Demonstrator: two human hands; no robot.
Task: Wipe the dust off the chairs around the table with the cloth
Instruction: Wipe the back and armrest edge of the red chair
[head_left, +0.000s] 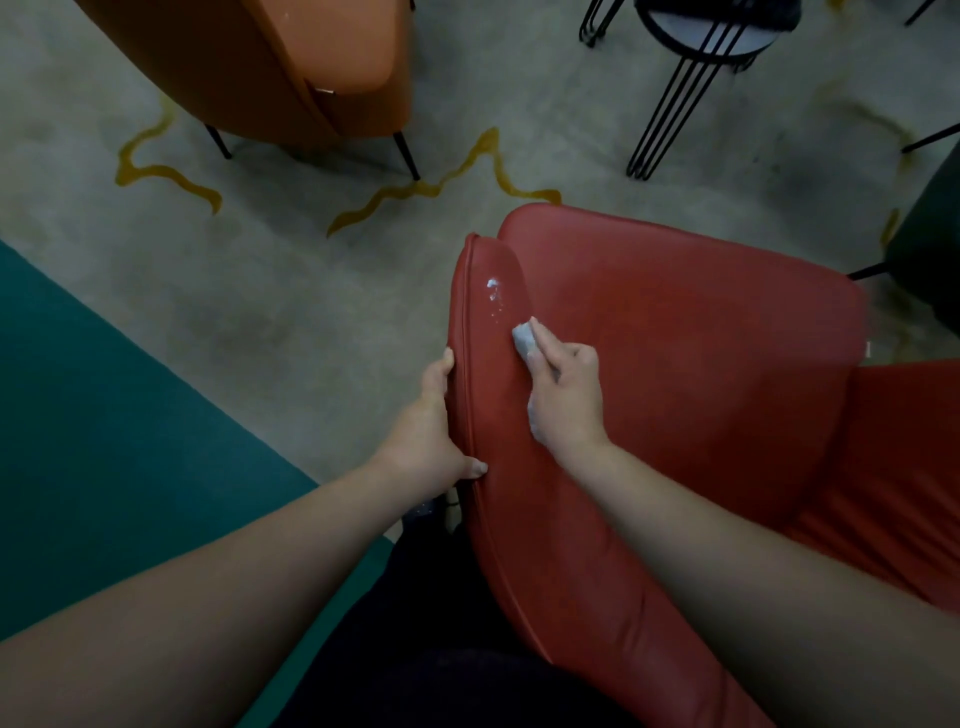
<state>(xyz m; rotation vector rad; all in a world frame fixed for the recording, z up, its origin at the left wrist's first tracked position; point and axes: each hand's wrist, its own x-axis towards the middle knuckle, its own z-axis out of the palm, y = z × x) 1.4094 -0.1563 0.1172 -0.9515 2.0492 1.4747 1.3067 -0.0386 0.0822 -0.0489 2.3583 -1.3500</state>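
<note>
A red leather chair fills the right half of the head view, its armrest running toward me. My left hand grips the outer edge of that armrest, thumb on top. My right hand presses a small pale blue-white cloth against the inner side of the armrest, index finger stretched along the cloth. White dusty specks lie on the armrest just beyond the cloth. Part of the cloth also shows under my palm.
An orange chair stands at the far left on thin black legs. A small round table with black wire legs is at the far right. A dark green chair sits at the right edge. Teal carpet lies left.
</note>
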